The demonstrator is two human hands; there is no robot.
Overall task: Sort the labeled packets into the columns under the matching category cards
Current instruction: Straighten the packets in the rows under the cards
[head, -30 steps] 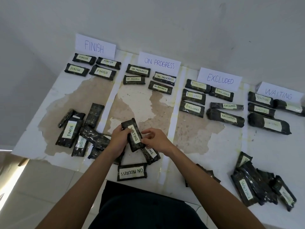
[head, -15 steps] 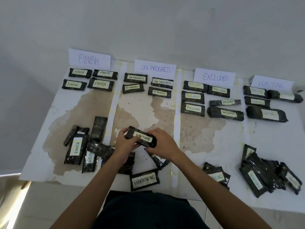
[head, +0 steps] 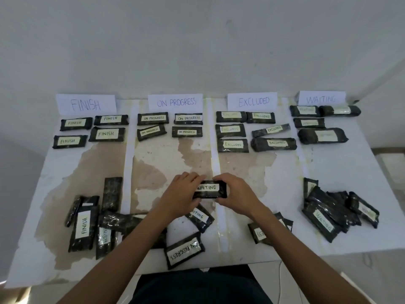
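Note:
A black packet labeled WAITING (head: pixel 209 189) is held level above the table's middle. My left hand (head: pixel 183 193) grips its left end and my right hand (head: pixel 233 195) grips its right end. Four cards stand along the back: FINISH (head: pixel 86 104), ON PROGRESS (head: pixel 175 102), EXCLUDED (head: pixel 252 101) and WAITING (head: pixel 321 98). Sorted packets lie in rows under each card. Unsorted packets lie near the front: a FINISH pile (head: pixel 87 224) at left, an ON PROGRESS packet (head: pixel 185 250), another WAITING packet (head: pixel 200 217) below my hands.
A heap of packets (head: pixel 335 213) sits at the front right, one reading WAITING. Another packet (head: pixel 262 232) lies partly under my right forearm. The white table (head: pixel 341 163) has a worn brown patch in the middle. A wall rises right behind the cards.
The WAITING packet was turned from upright to level, label facing me, and lifted slightly forward and right. Both hands now hold its ends. The camera view shifted too.

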